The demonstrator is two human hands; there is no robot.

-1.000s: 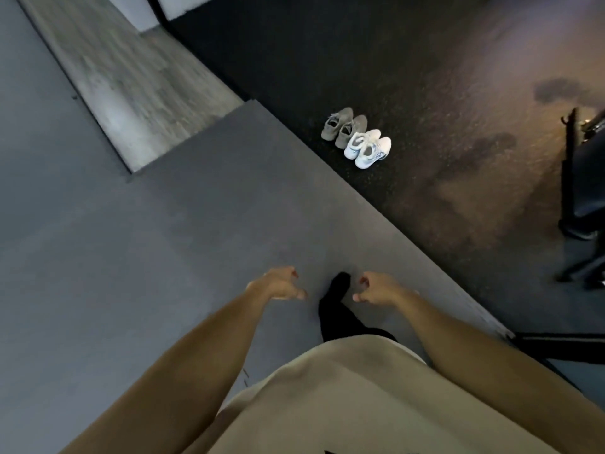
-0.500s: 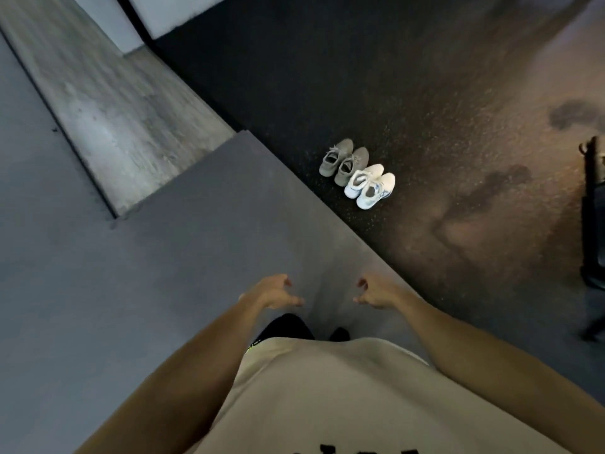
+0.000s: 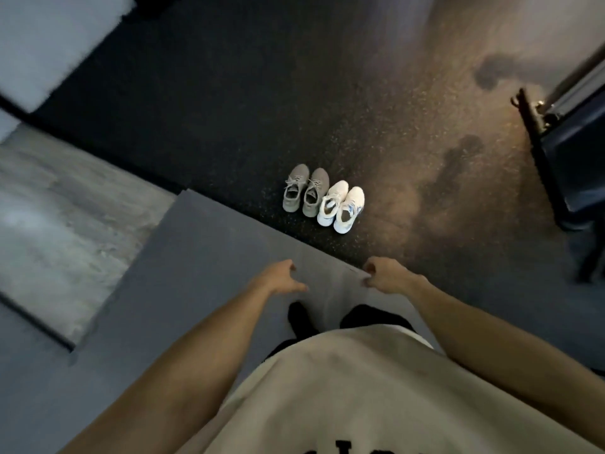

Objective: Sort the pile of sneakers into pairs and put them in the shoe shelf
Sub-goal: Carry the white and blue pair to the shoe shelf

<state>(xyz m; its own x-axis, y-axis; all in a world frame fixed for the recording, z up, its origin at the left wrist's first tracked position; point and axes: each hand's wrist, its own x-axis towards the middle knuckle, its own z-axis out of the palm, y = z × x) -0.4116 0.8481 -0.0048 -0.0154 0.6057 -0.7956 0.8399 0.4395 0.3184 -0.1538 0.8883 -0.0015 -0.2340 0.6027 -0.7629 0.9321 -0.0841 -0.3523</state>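
Observation:
A pair of grey sneakers (image 3: 304, 191) stands side by side on the dark speckled floor, toes pointing away from me. Touching its right side is a pair of white sneakers (image 3: 342, 206) with blue accents. My left hand (image 3: 278, 278) hangs in front of me with loosely curled fingers and holds nothing. My right hand (image 3: 383, 273) is also empty, its fingers loosely curled. Both hands are well short of the shoes, above the edge of a grey mat (image 3: 203, 257). No shoe shelf is in view.
My feet in dark socks (image 3: 299, 319) stand on the grey mat. A pale wooden floor patch (image 3: 65, 224) lies to the left. A dark metal frame with a blue panel (image 3: 569, 158) stands at the right edge. A light wall (image 3: 49, 37) fills the top left.
The view has swung and I have stepped closer; the sneakers now sit nearer and lower in view. Both hands stay empty and have spread slightly apart.

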